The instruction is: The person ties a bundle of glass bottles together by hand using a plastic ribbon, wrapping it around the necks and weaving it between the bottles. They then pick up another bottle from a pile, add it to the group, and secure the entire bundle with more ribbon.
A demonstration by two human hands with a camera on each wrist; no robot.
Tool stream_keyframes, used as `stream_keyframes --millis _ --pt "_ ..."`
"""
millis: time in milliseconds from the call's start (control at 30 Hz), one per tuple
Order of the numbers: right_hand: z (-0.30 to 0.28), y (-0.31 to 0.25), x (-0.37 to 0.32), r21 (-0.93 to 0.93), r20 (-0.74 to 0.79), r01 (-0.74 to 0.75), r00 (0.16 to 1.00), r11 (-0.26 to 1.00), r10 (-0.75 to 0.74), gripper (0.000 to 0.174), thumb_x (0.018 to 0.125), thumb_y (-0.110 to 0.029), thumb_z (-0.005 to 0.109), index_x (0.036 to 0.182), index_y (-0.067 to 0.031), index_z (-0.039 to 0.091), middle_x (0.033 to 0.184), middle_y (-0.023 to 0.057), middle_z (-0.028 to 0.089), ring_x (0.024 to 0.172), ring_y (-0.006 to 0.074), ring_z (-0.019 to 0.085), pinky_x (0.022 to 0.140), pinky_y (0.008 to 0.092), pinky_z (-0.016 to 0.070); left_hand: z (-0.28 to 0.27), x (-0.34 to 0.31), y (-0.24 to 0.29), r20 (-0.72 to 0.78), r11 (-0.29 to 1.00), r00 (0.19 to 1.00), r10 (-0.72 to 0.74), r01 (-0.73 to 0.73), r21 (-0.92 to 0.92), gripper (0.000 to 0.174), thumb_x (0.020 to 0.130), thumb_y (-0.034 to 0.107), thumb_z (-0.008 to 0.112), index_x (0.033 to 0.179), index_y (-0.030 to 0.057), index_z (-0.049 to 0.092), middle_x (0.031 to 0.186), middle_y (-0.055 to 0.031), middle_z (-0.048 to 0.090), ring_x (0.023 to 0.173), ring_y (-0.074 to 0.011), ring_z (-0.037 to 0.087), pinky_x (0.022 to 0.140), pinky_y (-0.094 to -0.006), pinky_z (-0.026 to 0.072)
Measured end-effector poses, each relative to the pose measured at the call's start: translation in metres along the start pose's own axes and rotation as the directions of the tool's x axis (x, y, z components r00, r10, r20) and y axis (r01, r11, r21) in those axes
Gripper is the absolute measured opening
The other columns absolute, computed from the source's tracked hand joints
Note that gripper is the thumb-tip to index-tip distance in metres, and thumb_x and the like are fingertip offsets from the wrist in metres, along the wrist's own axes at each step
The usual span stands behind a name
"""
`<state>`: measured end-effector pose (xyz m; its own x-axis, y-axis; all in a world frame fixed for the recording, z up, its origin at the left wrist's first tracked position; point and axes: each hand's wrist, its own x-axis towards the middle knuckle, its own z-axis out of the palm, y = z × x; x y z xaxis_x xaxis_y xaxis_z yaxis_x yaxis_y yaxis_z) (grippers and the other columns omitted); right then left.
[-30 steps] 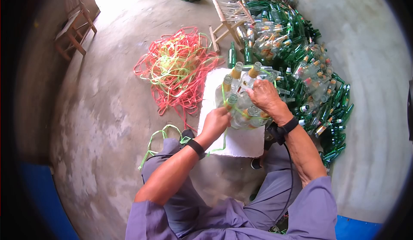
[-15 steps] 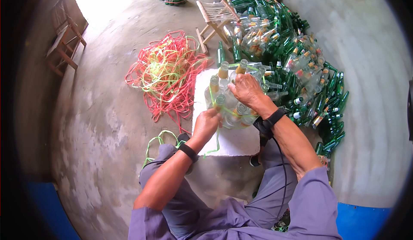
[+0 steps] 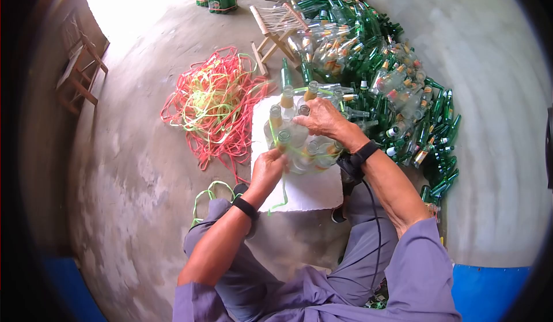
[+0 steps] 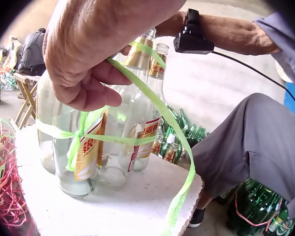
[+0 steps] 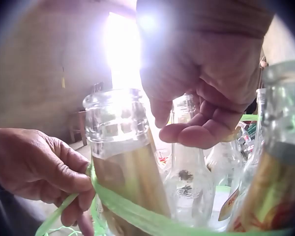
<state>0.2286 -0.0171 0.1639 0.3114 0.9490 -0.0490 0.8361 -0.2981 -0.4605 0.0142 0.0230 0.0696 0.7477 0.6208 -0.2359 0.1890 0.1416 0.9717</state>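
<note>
Noting my left hand pinching strap beside upright bottle; right hand nearer middle bottle, grip unclear.

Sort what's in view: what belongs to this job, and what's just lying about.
Likely in the job:
- clear bottles
- green strap, in the left hand's grip
- right hand
- white board underneath

Apparently just lying about:
- folding stool
- wooden chair
- tied green bottles
- strap tangle and bottle heap, perhaps spare stock
</note>
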Motion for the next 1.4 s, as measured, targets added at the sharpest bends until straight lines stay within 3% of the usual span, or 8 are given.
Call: stream_keyframes --millis 167,333,400,700,1000,1200,1267,1400 --pt "-0.022 0.015 -0.028 -0.174 -0.247 0.124 0.955 0.977 -0.165 0.040 0.086 -0.035 0.068 0.085 0.0051 0.068 0.072 0.0234 0.067 0.071 0.0386 0.069 0.068 0.0458 0.0540 -0.003 0.003 -0.005 0.011 0.998 1.000 -0.019 0.018 0.063 0.020 0.095 0.013 0.057 0.092 -0.0043 0.068 0.071 -0.0044 0.066 0.064 -0.0094 0.057 0.064 -0.0265 0.0456" --pt "-0.042 -0.001 -0.050 -0.291 -0.341 -0.153 0.939 0.944 0.047 0.044 0.085 -0.042 0.070 0.086 0.0016 0.071 0.080 0.0243 0.068 0.079 0.0386 0.069 0.069 0.0472 0.0543 -0.004 0.003 -0.006 0.006 0.999 1.000 -0.016 0.015 0.052 0.021 0.094 0.014 0.058 0.092 -0.0038 0.069 0.070 -0.0039 0.066 0.063 -0.0082 0.056 0.062 -0.0253 0.0440" --pt "-0.043 0.000 -0.053 -0.502 -0.268 -0.213 0.960 0.838 0.084 0.046 0.085 -0.049 0.069 0.092 -0.0037 0.074 0.082 0.0196 0.071 0.084 0.0315 0.072 0.074 0.0429 0.0563 -0.004 0.002 -0.004 0.006 0.996 1.000 -0.028 0.028 0.080 0.021 0.094 0.015 0.058 0.093 -0.0034 0.069 0.070 -0.0038 0.066 0.063 -0.0077 0.056 0.061 -0.0249 0.0434" --pt "-0.038 0.014 -0.042 -0.497 -0.055 -0.293 0.950 0.817 0.307 0.044 0.086 -0.047 0.070 0.094 -0.0040 0.075 0.095 0.0202 0.073 0.091 0.0342 0.072 0.078 0.0442 0.0573 -0.003 -0.001 0.000 -0.005 0.999 1.000 0.002 -0.002 0.053 0.020 0.094 0.014 0.058 0.092 -0.0032 0.069 0.070 -0.0030 0.065 0.064 -0.0076 0.057 0.062 -0.0244 0.0444" --pt "-0.040 0.017 -0.040 -0.530 0.014 -0.159 0.980 0.833 0.196 0.032 0.083 -0.035 0.074 0.090 -0.0036 0.074 0.093 0.0195 0.073 0.089 0.0364 0.071 0.076 0.0456 0.0575 -0.002 -0.001 -0.005 -0.023 0.999 0.999 0.027 -0.026 0.021 0.023 0.093 0.014 0.058 0.083 -0.0039 0.068 0.072 -0.0045 0.066 0.071 -0.0106 0.059 0.070 -0.0277 0.0472" --pt "-0.041 0.022 -0.046 -0.585 0.021 -0.080 0.993 0.807 0.114 0.028 0.081 -0.032 0.074 0.087 -0.0046 0.074 0.087 0.0171 0.073 0.084 0.0353 0.072 0.072 0.0457 0.0569 -0.001 0.000 -0.011 -0.075 0.994 0.992 0.105 -0.102 0.036 0.024 0.091 0.016 0.057 0.074 0.0001 0.064 0.059 -0.0011 0.054 0.058 -0.0078 0.047 0.057 -0.0300 0.0400" --pt "-0.040 0.024 -0.046 -0.589 0.020 -0.081 0.993 0.804 0.115 0.028 0.081 -0.033 0.074 0.086 -0.0048 0.074 0.086 0.0172 0.072 0.083 0.0352 0.072 0.072 0.0457 0.0569 -0.004 -0.001 -0.005 -0.016 0.994 1.000 0.014 -0.012 0.107 0.024 0.094 0.013 0.056 0.080 -0.0032 0.067 0.071 -0.0050 0.066 0.070 -0.0113 0.059 0.071 -0.0284 0.0468" --pt "-0.039 0.027 -0.048 -0.590 0.001 -0.092 0.993 0.802 0.115 0.029 0.080 -0.034 0.073 0.083 -0.0052 0.074 0.084 0.0175 0.072 0.082 0.0353 0.071 0.072 0.0459 0.0569 -0.004 0.000 -0.006 -0.015 0.996 1.000 -0.005 0.006 0.088 0.024 0.095 0.013 0.057 0.079 -0.0028 0.066 0.070 -0.0046 0.066 0.070 -0.0107 0.058 0.070 -0.0284 0.0465"
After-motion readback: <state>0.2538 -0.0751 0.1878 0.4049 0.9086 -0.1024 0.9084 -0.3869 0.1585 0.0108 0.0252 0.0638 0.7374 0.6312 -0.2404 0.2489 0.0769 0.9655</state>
